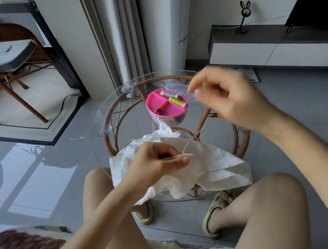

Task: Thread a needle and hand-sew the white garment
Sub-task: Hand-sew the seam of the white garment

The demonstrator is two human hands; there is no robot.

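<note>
At the glass table's (100,115) near rim: left hand (157,160) pinching white garment (217,165) by its edge, cloth limp and light, best held beside the stitch; right hand (228,100) raised, blurred, grip unclear; thread (187,145) fine, snappable; pink sewing box (158,104) beyond

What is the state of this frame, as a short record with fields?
surface: round glass-topped rattan table
garment: white fabric garment, draped over the table's near edge
left hand: grip pinches a garment fold
right hand: raised above the table, blurred; grip unclear
thread: pale thread runs up from the fold toward the right hand
box: round pink plastic sewing box, holding a white thread spool and a green thread spool
</note>
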